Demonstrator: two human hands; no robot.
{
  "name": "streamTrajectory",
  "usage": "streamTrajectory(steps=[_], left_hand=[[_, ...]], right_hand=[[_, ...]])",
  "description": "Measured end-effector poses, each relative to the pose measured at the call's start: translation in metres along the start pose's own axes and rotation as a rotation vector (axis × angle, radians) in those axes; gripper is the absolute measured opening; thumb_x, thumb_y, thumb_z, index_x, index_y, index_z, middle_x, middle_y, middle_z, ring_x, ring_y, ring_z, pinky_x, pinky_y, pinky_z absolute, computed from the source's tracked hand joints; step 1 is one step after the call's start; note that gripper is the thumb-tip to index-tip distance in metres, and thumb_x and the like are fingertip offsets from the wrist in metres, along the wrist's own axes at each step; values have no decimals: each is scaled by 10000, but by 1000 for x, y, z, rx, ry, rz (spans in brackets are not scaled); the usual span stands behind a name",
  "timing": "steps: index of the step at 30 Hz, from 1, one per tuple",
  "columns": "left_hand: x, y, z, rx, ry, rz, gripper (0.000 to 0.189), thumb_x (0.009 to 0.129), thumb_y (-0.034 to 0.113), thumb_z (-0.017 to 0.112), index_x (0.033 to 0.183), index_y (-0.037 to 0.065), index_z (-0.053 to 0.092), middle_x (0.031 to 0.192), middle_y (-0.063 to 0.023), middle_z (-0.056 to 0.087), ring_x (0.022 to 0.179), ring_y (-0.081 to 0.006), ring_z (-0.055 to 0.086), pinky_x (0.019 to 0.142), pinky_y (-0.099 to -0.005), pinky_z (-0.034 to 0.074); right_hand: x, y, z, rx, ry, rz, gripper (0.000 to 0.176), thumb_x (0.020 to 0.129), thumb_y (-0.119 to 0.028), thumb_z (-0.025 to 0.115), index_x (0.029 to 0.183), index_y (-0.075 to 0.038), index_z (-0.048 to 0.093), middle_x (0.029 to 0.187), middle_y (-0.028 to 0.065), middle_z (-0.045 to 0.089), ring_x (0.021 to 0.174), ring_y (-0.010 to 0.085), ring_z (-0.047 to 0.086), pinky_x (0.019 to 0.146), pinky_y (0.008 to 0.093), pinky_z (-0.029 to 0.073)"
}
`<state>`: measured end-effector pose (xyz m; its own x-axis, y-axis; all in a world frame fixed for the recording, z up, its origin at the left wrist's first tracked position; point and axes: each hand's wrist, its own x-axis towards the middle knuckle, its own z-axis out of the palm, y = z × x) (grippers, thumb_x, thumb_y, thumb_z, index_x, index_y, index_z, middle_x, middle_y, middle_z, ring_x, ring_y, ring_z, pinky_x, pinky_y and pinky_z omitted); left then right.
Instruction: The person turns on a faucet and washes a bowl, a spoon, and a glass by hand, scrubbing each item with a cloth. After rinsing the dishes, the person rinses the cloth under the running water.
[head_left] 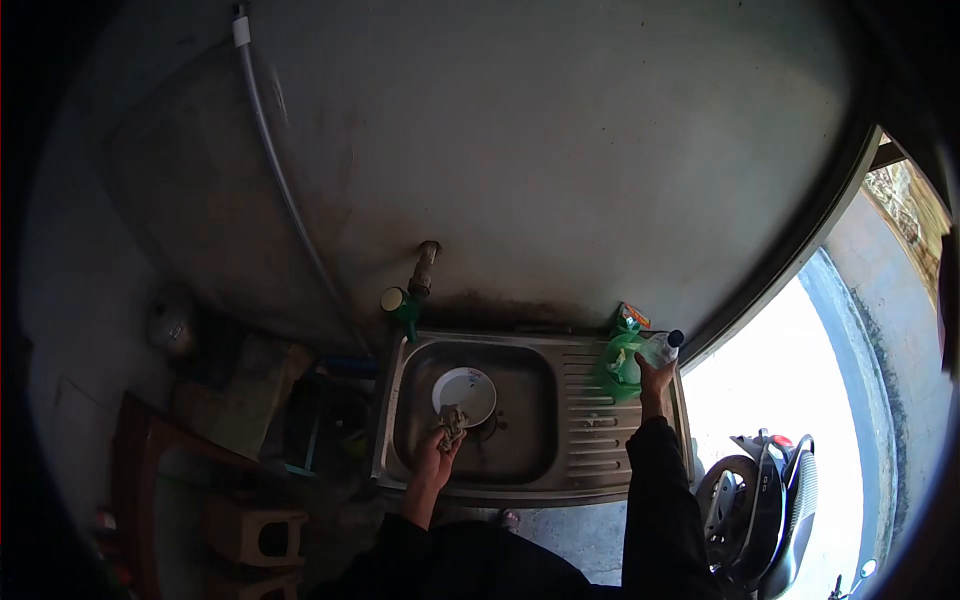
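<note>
Two hands are busy at a steel sink (520,492), seen from the head camera looking straight down.

The left hand (436,460) is curled closed around a crumpled cloth (452,424), which it holds over the near part of the basin. The cloth touches, or all but touches, the near edge of a white plate (466,390); the plate lies flat on the basin floor, just far of that hand.

The right hand (655,384) reaches to the far right corner of the ribbed drainboard (595,440). Its fingers are wrapped round the lower part of a clear, dark-capped bottle (662,348), which stands upright beside a green bag (620,362).

By my reading, the washing is at an early stage. The plate sits in the basin, and I can make out no suds or running water at the tap (424,270), though the dim light makes that hard to tell. Whether the bottle's cap is loosened cannot be told. The plate looks unscrubbed and unrinsed.

A scooter (760,500) stands out in the daylight to the right.
</note>
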<state>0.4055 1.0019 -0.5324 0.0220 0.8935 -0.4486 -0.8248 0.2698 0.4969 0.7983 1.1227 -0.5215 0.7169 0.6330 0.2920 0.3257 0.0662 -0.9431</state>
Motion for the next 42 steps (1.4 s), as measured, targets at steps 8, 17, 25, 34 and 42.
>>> streamTrajectory(steps=[8, 17, 25, 34, 42], left_hand=[[0, -9, -6, 152, 64, 7, 218, 791, 207, 376, 901, 47, 475, 835, -55, 523, 724, -153, 510, 609, -267, 412], [4, -25, 40, 39, -149, -66, 410, 793, 399, 285, 1079, 114, 363, 1060, -7, 416, 969, -149, 387, 806, -352, 291], [8, -2, 26, 185, -22, -127, 503, 776, 467, 294, 1127, 107, 311, 1104, -11, 370, 1022, -139, 339, 851, -337, 260], [25, 6, 8, -296, -435, -77, 472, 780, 415, 346, 1094, 62, 336, 1019, -60, 427, 910, -151, 439, 799, -262, 333], [7, 18, 26, -131, -109, -130, 416, 779, 376, 377, 1088, 97, 377, 1044, -14, 441, 934, -143, 443, 764, -248, 376]], right_hand=[[-55, -33, 0, -498, 278, -202, 717, 529, -110, 651, 1124, -37, 258, 1035, 154, 363, 960, 319, 357, 836, 382, 291], [-239, -134, 77, -82, -694, -408, 249, 656, -144, 549, 860, -18, 481, 916, 153, 425, 827, 284, 446, 666, 340, 381], [-256, -145, 109, 259, -864, 216, 252, 769, -226, 415, 749, 13, 491, 602, 185, 514, 577, 319, 523, 499, 344, 402], [-293, -133, 131, 224, -871, -271, 225, 768, -167, 402, 927, -14, 449, 928, 158, 456, 885, 275, 449, 693, 320, 364], [-287, -117, 143, 322, -759, 137, 233, 795, -214, 405, 885, -3, 446, 735, 108, 512, 677, 215, 505, 624, 290, 388]])
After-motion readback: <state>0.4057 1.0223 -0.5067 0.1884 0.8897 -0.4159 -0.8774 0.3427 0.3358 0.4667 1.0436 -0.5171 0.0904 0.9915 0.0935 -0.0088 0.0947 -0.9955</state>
